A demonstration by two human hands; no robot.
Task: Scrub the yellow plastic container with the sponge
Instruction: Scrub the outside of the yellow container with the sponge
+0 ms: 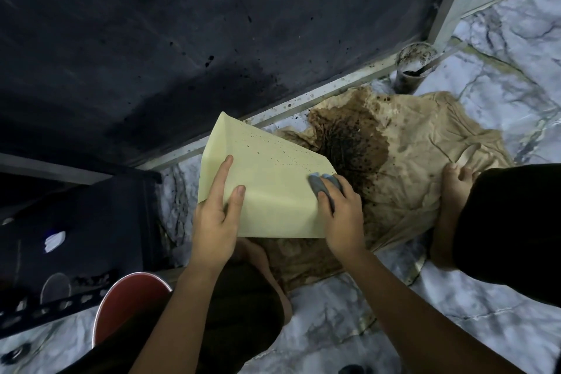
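The pale yellow plastic container (pixel 267 173) is tilted in front of me above the floor, its flat outer wall facing up, with small dark specks along its far part. My left hand (pixel 217 215) grips its near left edge, thumb and index finger lying on the wall. My right hand (pixel 341 215) holds a grey-blue sponge (pixel 324 184) and presses it against the container's right edge.
A stained beige cloth (pixel 403 167) with a dark wet patch lies on the marble floor (pixel 501 325) under the container. My bare feet rest on it. A dirty pipe (pixel 413 67) stands by the metal frame. A red bucket (pixel 127 300) and black crate (pixel 76 222) sit left.
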